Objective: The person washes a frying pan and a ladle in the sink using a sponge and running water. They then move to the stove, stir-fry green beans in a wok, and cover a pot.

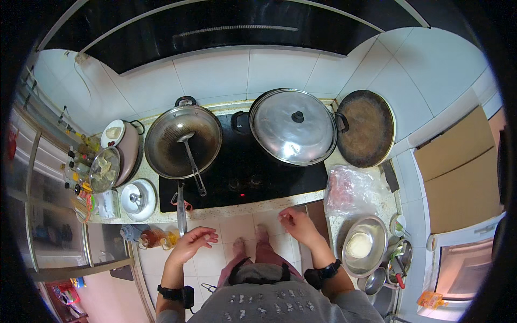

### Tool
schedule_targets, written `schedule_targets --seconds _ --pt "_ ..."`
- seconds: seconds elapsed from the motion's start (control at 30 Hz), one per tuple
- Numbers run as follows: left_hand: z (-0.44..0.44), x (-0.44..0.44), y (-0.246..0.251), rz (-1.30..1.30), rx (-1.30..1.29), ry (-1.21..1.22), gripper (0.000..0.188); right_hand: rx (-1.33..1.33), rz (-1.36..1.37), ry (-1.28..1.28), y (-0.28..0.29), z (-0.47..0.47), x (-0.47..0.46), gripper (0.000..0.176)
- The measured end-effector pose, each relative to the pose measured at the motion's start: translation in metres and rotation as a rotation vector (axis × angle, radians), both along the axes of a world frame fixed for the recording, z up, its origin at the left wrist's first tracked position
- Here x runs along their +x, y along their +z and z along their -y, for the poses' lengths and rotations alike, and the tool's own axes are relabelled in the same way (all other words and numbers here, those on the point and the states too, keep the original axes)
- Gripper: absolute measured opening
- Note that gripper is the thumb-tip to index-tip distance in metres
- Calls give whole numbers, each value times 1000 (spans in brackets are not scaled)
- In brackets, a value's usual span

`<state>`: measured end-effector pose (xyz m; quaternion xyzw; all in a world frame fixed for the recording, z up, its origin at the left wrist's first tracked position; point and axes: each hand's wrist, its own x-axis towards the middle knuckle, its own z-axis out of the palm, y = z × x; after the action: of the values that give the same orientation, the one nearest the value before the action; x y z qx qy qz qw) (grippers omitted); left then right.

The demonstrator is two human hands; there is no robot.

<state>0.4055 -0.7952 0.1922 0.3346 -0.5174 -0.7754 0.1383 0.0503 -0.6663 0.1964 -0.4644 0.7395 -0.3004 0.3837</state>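
My left hand (196, 243) hangs empty before the counter, fingers apart, close to the long handle of a wok (161, 147). A metal spatula (189, 151) leans inside that wok, its handle over the rim. My right hand (298, 226) is raised in front of the counter's right part with its fingers curled; nothing shows in it. Beyond it on the black cooktop (238, 161) stands a large pot under a domed metal lid (293, 129). A metal bowl (375, 258) holding a ball of dough (359, 245) sits to the right of my right arm.
A flat round pan (365, 125) leans against the right wall, with a clear plastic bag (349, 191) in front. At left are a glass bowl of food (105, 169), a small white plate (119, 129), a lidded white dish (139, 200) and several bottles (80, 157). A red-handled knife (399, 274) lies at right.
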Motion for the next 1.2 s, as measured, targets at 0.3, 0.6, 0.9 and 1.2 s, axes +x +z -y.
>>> schedule_targets --seconds 0.3,0.6,0.9,1.2 --pt "-23 -3 16 163 -45 308 29 -268 -36 -20 26 57 -44 11" --pt "-41 -2 8 132 -56 420 33 -125 -237 315 -48 111 -34 34" --pt "-65 17 8 174 -26 597 30 152 -628 417 -98 165 7 52" --pt "-68 21 -1 177 18 634 30 88 -764 527 -148 177 -2 43"
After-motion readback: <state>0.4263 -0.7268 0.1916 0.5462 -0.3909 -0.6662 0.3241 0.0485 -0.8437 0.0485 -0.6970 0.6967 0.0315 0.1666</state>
